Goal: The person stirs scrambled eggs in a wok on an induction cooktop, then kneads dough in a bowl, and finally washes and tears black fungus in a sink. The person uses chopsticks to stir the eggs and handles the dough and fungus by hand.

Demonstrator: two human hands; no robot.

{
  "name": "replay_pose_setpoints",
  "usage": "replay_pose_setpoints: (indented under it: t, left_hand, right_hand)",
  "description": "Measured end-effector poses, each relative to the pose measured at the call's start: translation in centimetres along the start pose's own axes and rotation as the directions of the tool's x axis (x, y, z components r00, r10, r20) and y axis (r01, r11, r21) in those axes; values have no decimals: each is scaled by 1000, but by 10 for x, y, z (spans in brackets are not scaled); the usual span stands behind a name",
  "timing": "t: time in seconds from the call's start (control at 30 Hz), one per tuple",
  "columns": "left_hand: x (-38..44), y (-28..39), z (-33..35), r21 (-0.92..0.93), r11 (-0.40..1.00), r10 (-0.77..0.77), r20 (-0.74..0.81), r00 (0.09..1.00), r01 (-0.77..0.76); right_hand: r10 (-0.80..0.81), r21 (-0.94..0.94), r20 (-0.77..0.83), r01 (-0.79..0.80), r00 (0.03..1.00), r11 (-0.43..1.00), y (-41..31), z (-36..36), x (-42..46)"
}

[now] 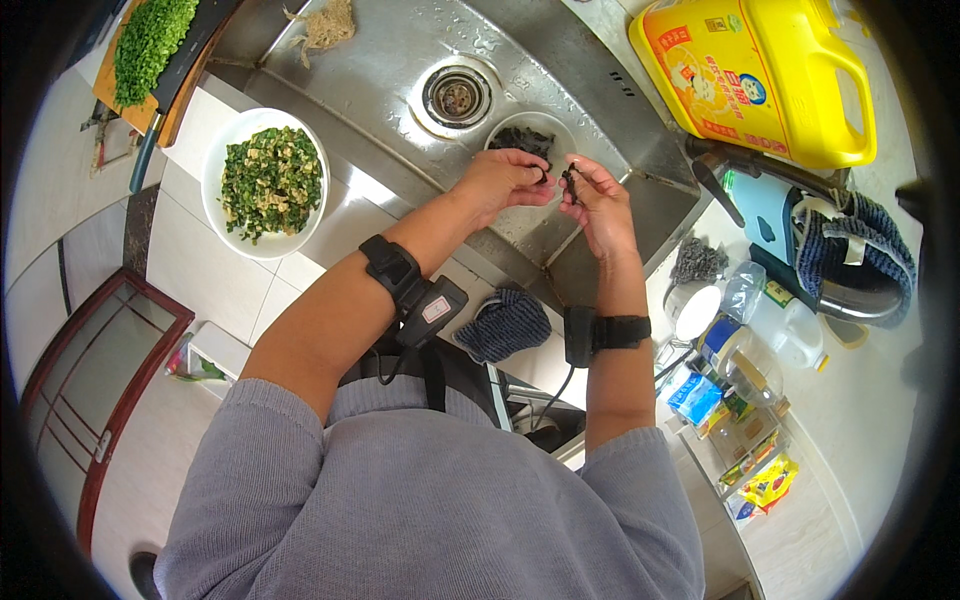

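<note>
Over a pale round bowl (574, 139) in the stainless steel sink, both hands hold dark wet pieces that look like wood ear fungus. My left hand (506, 180) pinches a small dark piece between thumb and fingers. A larger dark clump (571, 184) is held in the fingertips of my right hand (602, 202), just to the right. More dark pieces (525, 142) lie in the bowl, partly hidden by my left hand. The sink drain (457, 96) is up and left of the bowl.
A white bowl of chopped greens and egg-like bits (270, 184) stands left of the sink. Beyond it are a cutting board (127, 109), a knife (180, 67) and chopped greens (150, 45). A yellow jug (810, 90) and bottles (780, 330) stand on the right; a fibre scrubber (330, 24) lies in the sink.
</note>
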State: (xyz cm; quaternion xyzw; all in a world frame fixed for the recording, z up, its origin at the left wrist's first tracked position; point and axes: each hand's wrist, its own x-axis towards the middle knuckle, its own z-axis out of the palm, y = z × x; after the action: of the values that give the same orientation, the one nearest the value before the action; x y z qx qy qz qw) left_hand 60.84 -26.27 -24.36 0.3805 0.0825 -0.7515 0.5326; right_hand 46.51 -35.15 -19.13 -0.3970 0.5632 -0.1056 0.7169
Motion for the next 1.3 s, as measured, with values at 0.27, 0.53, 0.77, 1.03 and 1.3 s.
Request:
replay_pose_setpoints:
  t: [0.27,0.53,0.77,1.03,1.3]
  left_hand:
    - [-1,-1,4,116,993,15,-160,987,4]
    - [-1,-2,6,100,995,16,-53,998,-11]
    - [0,-10,10,377,913,151,32,988,-152]
    - [14,-15,-6,725,658,404,-117,907,-200]
    - [16,10,-20,40,994,113,-377,919,-106]
  right_hand:
    - [76,-22,57,-75,995,997,4,0,4]
    - [8,31,20,-9,1000,999,10,5,4]
    - [157,121,192,-182,969,976,0,21,-3]
    - [199,339,385,-339,901,878,-5,17,6]
    - [-289,-797,47,210,956,566,46,-8,101]
